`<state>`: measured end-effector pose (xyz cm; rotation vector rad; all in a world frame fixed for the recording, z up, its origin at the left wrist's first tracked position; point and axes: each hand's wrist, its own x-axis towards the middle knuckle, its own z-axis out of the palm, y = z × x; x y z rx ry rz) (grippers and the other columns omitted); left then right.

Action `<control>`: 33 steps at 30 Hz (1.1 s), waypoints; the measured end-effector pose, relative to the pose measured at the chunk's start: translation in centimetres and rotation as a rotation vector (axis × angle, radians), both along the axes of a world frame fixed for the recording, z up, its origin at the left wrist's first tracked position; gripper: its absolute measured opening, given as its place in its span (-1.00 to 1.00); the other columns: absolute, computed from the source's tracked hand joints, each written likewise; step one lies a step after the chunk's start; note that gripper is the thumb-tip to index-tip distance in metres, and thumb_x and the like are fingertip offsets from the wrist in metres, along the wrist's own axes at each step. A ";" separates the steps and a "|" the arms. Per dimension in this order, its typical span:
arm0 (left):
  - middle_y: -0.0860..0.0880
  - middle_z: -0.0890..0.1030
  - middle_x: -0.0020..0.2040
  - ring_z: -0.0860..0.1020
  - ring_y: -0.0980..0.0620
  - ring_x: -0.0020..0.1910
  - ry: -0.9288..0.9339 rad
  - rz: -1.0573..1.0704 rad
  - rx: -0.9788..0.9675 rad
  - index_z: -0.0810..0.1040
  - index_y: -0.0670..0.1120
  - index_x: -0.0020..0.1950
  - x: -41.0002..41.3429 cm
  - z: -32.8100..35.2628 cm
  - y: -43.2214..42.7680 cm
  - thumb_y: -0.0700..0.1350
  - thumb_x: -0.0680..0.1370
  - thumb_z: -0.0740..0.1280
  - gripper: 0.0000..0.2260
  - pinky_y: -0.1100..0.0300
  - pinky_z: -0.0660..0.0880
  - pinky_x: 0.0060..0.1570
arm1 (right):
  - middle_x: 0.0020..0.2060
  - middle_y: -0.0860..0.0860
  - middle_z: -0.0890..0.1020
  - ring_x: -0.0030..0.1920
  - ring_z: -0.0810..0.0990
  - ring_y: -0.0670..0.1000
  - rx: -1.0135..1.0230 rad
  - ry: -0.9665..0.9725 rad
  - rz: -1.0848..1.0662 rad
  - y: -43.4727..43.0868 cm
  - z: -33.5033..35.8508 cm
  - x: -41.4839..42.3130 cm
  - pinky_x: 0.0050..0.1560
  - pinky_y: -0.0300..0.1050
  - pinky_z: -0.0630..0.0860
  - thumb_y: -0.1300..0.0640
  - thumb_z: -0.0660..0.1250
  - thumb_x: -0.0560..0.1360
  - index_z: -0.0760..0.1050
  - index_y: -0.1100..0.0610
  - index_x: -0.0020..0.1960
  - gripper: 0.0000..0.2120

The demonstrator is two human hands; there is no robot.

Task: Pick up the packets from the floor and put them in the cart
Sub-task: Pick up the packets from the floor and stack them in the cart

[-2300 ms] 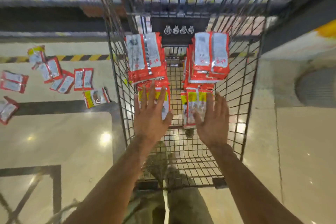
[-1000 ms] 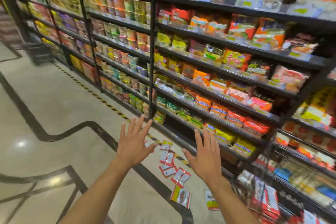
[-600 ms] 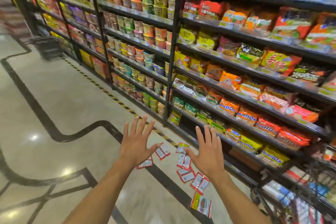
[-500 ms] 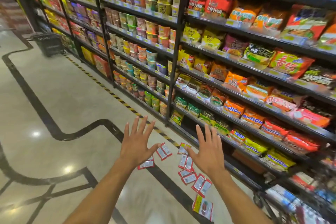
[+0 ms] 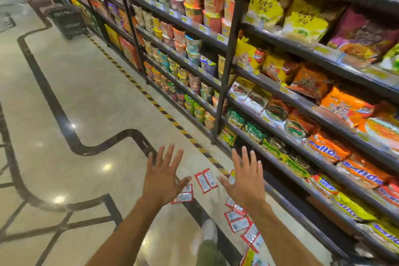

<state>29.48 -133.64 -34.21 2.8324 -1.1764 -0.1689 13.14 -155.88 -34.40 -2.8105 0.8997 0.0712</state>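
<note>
Aisle floor (image 5: 75, 93), pale polished tile with black inlay lines.

Left hand (image 5: 160, 181) and right hand (image 5: 246, 183) are both held out over the floor, backs up, fingers straight and fanned. Neither has hold of anything.

Red-and-white packets (image 5: 237, 220) lie flat on the floor near the base of the shelving (image 5: 232, 49).
- Twin packet (image 5: 206, 180) lies in the gap between the hands. Its seam runs away from the camera, with the far end leaning left.
- Crosswise packet (image 5: 183, 197) lies below the left thumb, long axis roughly left to right. Another just above it is mostly covered by that thumb.
- A loose string of packets runs from under the right wrist towards the bottom edge, more or less parallel to the shelf base. The right forearm hides part of it.
- Yellow-and-red packet (image 5: 248, 258) is cut off by the frame edge.
- A red-and-white sliver shows beside the right thumb, the rest hidden.

Print on the packets is too blurred to read.

Yellow-black hazard tape (image 5: 151, 98) runs along the shelf foot. A black basket (image 5: 68, 20) stands far up the aisle. A pale shoe (image 5: 209, 230) shows between the forearms.
</note>
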 end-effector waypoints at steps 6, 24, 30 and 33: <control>-0.05 0.01 0.72 0.00 -0.18 0.69 0.069 -0.010 0.061 0.09 0.12 0.70 7.7 -9.0 -7.6 0.49 0.56 0.12 -0.19 -0.31 -0.04 0.61 | 0.70 0.13 0.01 0.69 -0.03 0.27 0.027 0.059 0.114 -8.0 -9.8 7.9 0.61 0.37 0.08 -0.51 0.00 0.53 0.03 -0.01 0.71 -0.09; -0.03 -0.18 0.72 -0.20 -0.14 0.69 0.345 0.037 0.274 -0.12 0.14 0.71 16.6 -65.6 -10.5 0.49 0.56 0.06 -0.17 -0.25 -0.20 0.61 | 0.58 0.27 0.33 0.56 0.32 0.36 0.124 0.096 0.086 -12.0 -66.7 18.1 0.52 0.36 0.30 -0.44 0.14 0.49 0.21 0.09 0.65 -0.10; -0.06 -0.05 0.73 -0.06 -0.16 0.70 0.410 -0.011 0.343 -0.05 0.08 0.72 17.5 -80.8 -8.3 0.47 0.52 0.05 -0.13 -0.26 -0.15 0.61 | 0.60 0.28 0.27 0.58 0.28 0.37 0.203 0.280 -0.002 -11.5 -81.9 19.5 0.52 0.38 0.29 -0.49 0.13 0.48 0.12 0.08 0.67 -0.05; -0.10 0.04 0.72 -0.01 -0.18 0.69 0.438 -0.057 0.383 -0.04 0.03 0.71 18.1 -86.4 -7.8 0.33 0.53 0.36 -0.08 -0.26 -0.13 0.60 | 0.60 0.28 0.25 0.58 0.25 0.37 0.257 0.304 -0.123 -11.8 -86.3 21.2 0.53 0.33 0.26 -0.48 0.26 0.46 0.08 0.11 0.68 0.01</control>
